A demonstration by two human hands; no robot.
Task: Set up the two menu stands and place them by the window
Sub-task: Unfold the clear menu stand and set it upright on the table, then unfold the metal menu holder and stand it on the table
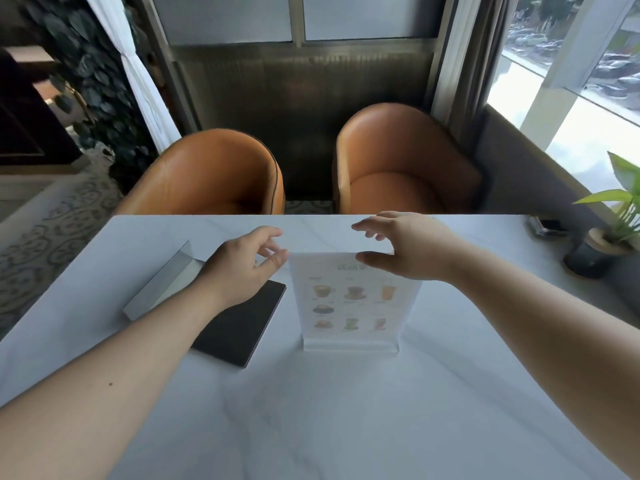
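At the table's centre one menu stand (349, 303) stands upright, both the left hand (247, 263) and right hand (405, 247) spread loose at its top corners, while the dark card (239, 327) and metal base (162, 282) at nine o'clock await assembly, nothing yet by the three-o'clock window (571, 64).

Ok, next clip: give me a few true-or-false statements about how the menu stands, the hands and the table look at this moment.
1. The menu stand with drink pictures stands upright on the white table. True.
2. The dark panel stands upright by the window. False: it lies flat on the table, under the left hand.
3. Both hands are at the upright stand's top edge. True: the right hand is at its right corner, the left at its left corner.
4. A potted plant sits at the table's right end. True.
5. The silver base is in the right hand. False: it lies on the table, left of the dark panel.
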